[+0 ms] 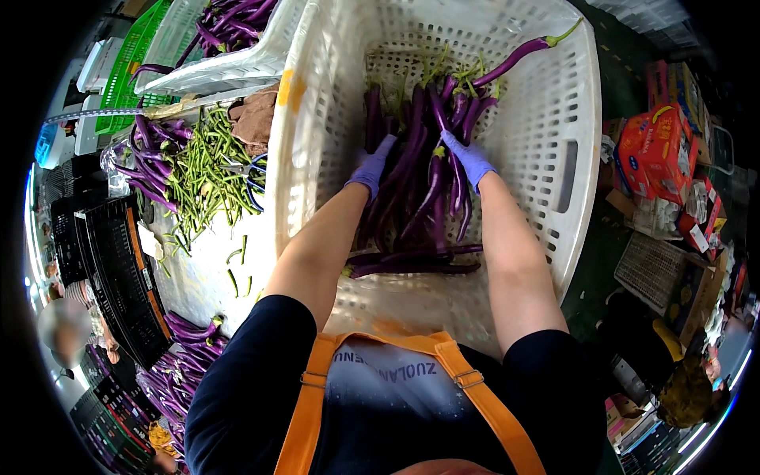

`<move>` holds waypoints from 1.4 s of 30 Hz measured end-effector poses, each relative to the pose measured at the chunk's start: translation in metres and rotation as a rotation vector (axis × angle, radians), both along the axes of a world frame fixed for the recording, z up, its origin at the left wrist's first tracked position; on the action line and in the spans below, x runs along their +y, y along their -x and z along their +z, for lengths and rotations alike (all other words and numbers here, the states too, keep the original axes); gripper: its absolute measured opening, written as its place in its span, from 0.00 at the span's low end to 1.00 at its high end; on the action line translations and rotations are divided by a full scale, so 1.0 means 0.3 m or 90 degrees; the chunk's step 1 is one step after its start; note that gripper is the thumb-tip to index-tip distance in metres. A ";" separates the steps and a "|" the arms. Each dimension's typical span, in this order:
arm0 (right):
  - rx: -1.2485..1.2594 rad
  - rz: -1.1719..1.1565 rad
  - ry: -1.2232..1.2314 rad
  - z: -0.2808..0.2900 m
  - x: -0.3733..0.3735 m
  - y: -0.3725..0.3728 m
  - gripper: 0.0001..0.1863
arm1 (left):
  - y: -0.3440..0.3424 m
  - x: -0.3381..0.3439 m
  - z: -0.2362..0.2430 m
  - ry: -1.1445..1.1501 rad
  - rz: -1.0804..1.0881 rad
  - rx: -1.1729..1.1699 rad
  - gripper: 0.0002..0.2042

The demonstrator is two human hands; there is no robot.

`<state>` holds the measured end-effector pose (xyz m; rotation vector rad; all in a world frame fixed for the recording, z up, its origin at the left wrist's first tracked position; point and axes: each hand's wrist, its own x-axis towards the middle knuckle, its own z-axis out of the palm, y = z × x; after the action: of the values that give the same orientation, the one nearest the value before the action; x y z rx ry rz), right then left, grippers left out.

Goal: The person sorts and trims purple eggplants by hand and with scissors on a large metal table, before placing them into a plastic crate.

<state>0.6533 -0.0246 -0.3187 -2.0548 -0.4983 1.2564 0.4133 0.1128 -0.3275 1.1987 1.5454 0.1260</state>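
Observation:
Long purple eggplants (412,158) lie in a bunch inside a large white perforated plastic crate (571,103), most with their green stem ends toward the far side. My left hand (370,166), in a purple glove, presses against the left side of the bunch, its fingers partly hidden among the eggplants. On the right side, my gloved right hand (470,160) closes around several eggplants, its thumb side showing on top. One eggplant (514,62) leans up against the crate's far right wall. Nearer me, a few others (416,265) lie crosswise on the crate floor.
Left of the crate are cut green stem pieces (210,166), blue-handled scissors (252,186), a brown cloth (255,119) and more eggplants. Another white crate (273,39) of eggplants and a green basket (136,59) stand beyond. Black crates (119,277) sit left, red boxes (655,154) right.

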 end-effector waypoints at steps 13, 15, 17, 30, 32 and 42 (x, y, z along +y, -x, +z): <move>0.460 -0.081 -0.152 0.019 -0.017 0.091 0.39 | 0.043 -0.018 0.043 0.446 -0.080 -0.363 0.34; 0.472 -0.063 -0.194 0.092 -0.016 0.116 0.38 | 0.065 -0.015 0.054 0.418 -0.114 -0.390 0.30; 0.449 -0.047 -0.215 0.161 -0.020 0.126 0.35 | 0.037 -0.031 0.193 0.328 -0.166 -0.359 0.37; 0.260 -0.063 -0.405 0.974 -0.143 0.225 0.33 | 0.058 -0.225 1.001 0.188 -0.110 -0.675 0.33; 0.229 -0.058 -0.430 1.146 -0.159 0.300 0.32 | 0.102 -0.244 1.109 0.125 -0.114 -0.722 0.31; 0.257 0.074 -0.479 1.797 -0.049 0.689 0.36 | 0.518 -0.173 1.710 -0.066 -0.284 -0.785 0.26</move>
<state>0.4466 -0.0393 0.2204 -1.1315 -0.7603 1.2536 0.2580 0.0610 0.1856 1.1437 0.1944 0.5339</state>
